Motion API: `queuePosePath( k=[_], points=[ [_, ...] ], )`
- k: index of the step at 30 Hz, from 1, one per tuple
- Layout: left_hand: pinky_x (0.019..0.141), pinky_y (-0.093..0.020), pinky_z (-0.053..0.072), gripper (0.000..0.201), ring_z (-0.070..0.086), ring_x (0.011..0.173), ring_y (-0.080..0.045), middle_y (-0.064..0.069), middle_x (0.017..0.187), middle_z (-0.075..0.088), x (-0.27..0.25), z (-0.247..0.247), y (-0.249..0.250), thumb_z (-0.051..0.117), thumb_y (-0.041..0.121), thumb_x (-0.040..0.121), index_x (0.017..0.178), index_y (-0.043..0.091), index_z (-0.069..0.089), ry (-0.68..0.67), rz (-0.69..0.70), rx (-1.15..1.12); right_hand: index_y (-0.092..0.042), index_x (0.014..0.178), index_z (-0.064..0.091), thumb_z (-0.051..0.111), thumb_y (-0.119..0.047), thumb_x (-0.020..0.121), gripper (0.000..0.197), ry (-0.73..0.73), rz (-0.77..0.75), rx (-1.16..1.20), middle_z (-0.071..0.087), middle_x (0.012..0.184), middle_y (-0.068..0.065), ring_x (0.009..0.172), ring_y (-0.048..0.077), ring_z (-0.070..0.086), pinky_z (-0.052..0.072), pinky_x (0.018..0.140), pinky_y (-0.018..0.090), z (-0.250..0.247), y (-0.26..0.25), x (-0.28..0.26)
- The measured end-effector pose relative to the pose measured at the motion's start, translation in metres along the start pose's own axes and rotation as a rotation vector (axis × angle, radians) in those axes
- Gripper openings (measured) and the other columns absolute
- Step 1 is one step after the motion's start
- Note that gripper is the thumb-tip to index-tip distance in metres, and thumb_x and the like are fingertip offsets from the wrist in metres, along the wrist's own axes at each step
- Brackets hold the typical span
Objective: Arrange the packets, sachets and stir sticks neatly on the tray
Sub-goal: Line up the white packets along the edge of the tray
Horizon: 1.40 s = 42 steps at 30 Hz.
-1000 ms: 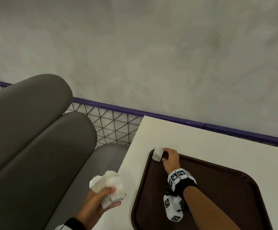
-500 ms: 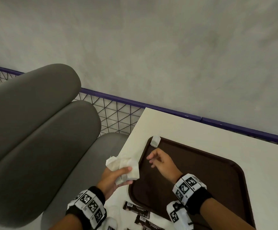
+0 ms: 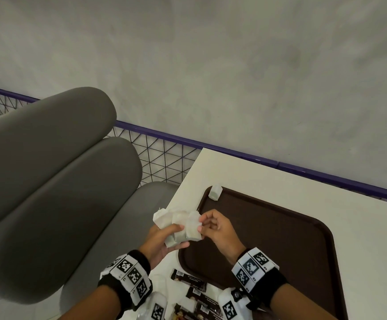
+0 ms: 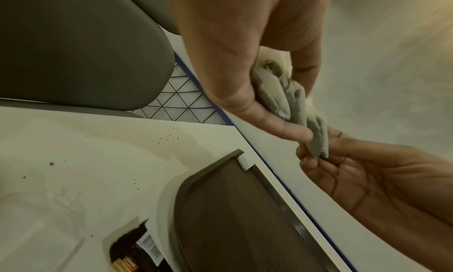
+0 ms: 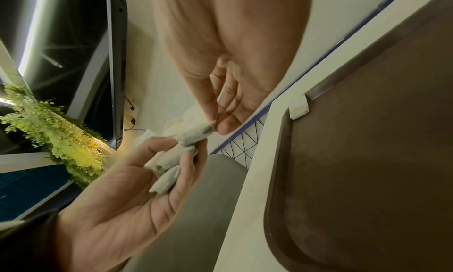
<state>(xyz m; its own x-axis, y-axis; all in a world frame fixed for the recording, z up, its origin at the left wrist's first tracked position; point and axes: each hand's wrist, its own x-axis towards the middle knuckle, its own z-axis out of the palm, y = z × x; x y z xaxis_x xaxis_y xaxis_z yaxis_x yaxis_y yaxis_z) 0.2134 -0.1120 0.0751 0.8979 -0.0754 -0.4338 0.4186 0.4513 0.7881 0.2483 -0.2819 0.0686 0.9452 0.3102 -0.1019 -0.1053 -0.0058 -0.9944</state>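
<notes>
Left hand (image 3: 159,239) grips a bunch of white sachets (image 3: 176,224), thumb across the front, fingers curled behind; the bunch is held in the air over the table edge just left of the tray (image 3: 303,262). Right hand (image 3: 217,229) pinches the rightmost sachet of the bunch between thumb and fingertips (image 5: 221,129), other fingers loosely curled. Wrist views confirm both grips: sachets fanned in the left palm (image 5: 171,167), right thumb and forefinger closed on one corner.

One sachet (image 3: 215,192) lies alone at the tray's far-left corner, resting on the rim. Rest of the brown tray is bare in view.

Dark packets (image 3: 193,294) lie on the white table (image 3: 280,183) near the tray's near-left corner, between the wrists; white print and a barcode-like label on them, too small and blurred to read. No brand legible on the sachets.

Grey seat (image 3: 49,181) to the left, purple rail (image 3: 234,153) behind the table.
</notes>
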Motion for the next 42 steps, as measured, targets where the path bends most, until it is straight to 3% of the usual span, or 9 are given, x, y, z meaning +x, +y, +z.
queuePosePath(
  k=[8, 13, 17, 20, 25, 28, 33, 37, 42],
  points=[
    [0.07, -0.039, 0.06, 0.035, 0.067, 0.097, -0.035, -0.018, 0.108, 0.068, 0.001, 0.0, 0.0, 0.064, 0.0, 0.082, 0.115, 0.006, 0.057, 0.057, 0.013, 0.006, -0.013, 0.084, 0.058, 0.057, 0.011, 0.081, 0.024, 0.083, -0.015, -0.041, 0.058, 0.083, 0.001, 0.079, 0.013, 0.055, 0.051, 0.066, 0.018, -0.003, 0.005, 0.005],
    [0.073, -0.041, 0.06, 0.029, 0.069, 0.091, -0.034, -0.018, 0.099, 0.066, 0.003, -0.012, 0.005, 0.055, -0.004, 0.086, 0.113, 0.007, 0.053, 0.044, -0.002, -0.035, -0.013, 0.089, 0.058, 0.054, 0.012, 0.082, 0.026, 0.247, 0.022, -0.131, 0.057, 0.083, -0.002, 0.078, 0.008, 0.055, 0.048, 0.065, 0.009, -0.019, 0.017, 0.031],
    [0.07, -0.042, 0.06, 0.031, 0.067, 0.093, -0.037, -0.019, 0.104, 0.06, 0.003, -0.026, 0.007, 0.047, -0.007, 0.087, 0.113, 0.008, 0.051, 0.035, 0.004, -0.071, -0.009, 0.099, 0.052, 0.055, 0.015, 0.079, 0.031, 0.384, 0.098, -0.162, 0.054, 0.094, 0.003, 0.085, 0.016, 0.055, 0.046, 0.06, 0.002, -0.034, 0.031, 0.062],
    [0.065, -0.04, 0.059, 0.033, 0.067, 0.093, -0.038, -0.023, 0.108, 0.06, 0.006, -0.038, 0.006, 0.046, -0.007, 0.087, 0.117, 0.006, 0.051, 0.064, 0.001, -0.073, -0.005, 0.105, 0.051, 0.055, 0.017, 0.078, 0.035, 0.437, 0.146, -0.176, 0.052, 0.103, 0.009, 0.092, 0.021, 0.053, 0.048, 0.063, 0.007, -0.04, 0.042, 0.084],
    [0.063, -0.04, 0.058, 0.035, 0.067, 0.091, -0.038, -0.021, 0.099, 0.064, 0.011, -0.055, 0.007, 0.053, -0.008, 0.083, 0.113, 0.01, 0.056, 0.076, -0.005, -0.07, -0.01, 0.101, 0.048, 0.058, 0.014, 0.078, 0.035, 0.443, 0.166, -0.314, 0.05, 0.112, 0.014, 0.096, 0.022, 0.051, 0.041, 0.082, 0.025, -0.044, 0.056, 0.118],
    [0.065, -0.039, 0.058, 0.052, 0.068, 0.089, -0.035, -0.021, 0.097, 0.068, 0.013, -0.061, 0.01, 0.06, 0.002, 0.065, 0.116, 0.012, 0.058, 0.041, -0.003, -0.053, -0.012, 0.1, 0.047, 0.059, 0.013, 0.078, 0.035, 0.449, 0.156, -0.4, 0.049, 0.115, 0.018, 0.101, 0.03, 0.055, 0.045, 0.09, 0.032, -0.043, 0.064, 0.135],
    [0.065, -0.039, 0.058, 0.059, 0.068, 0.088, -0.035, -0.02, 0.098, 0.068, 0.017, -0.07, 0.011, 0.058, 0.004, 0.059, 0.117, 0.01, 0.058, 0.059, -0.015, -0.076, 0.001, 0.112, 0.053, 0.06, 0.01, 0.079, 0.035, 0.429, 0.191, -0.561, 0.04, 0.104, 0.008, 0.097, 0.026, 0.052, 0.045, 0.093, 0.035, -0.043, 0.07, 0.146],
    [0.065, -0.04, 0.058, 0.056, 0.068, 0.088, -0.035, -0.022, 0.103, 0.066, 0.016, -0.072, 0.011, 0.058, 0.002, 0.062, 0.118, 0.011, 0.058, 0.045, -0.034, -0.082, -0.002, 0.118, 0.052, 0.058, 0.005, 0.082, 0.037, 0.359, 0.241, -0.736, 0.043, 0.123, 0.017, 0.118, 0.034, 0.043, 0.038, 0.1, 0.034, -0.045, 0.074, 0.145],
    [0.065, -0.041, 0.058, 0.047, 0.067, 0.089, -0.036, -0.023, 0.098, 0.067, 0.015, -0.066, 0.008, 0.058, -0.004, 0.071, 0.117, 0.007, 0.057, 0.009, -0.076, -0.083, -0.01, 0.13, 0.046, 0.057, -0.006, 0.088, 0.044, 0.284, 0.259, -0.812, 0.038, 0.132, 0.014, 0.123, 0.03, 0.032, 0.031, 0.102, 0.029, -0.049, 0.069, 0.137]
  ],
)
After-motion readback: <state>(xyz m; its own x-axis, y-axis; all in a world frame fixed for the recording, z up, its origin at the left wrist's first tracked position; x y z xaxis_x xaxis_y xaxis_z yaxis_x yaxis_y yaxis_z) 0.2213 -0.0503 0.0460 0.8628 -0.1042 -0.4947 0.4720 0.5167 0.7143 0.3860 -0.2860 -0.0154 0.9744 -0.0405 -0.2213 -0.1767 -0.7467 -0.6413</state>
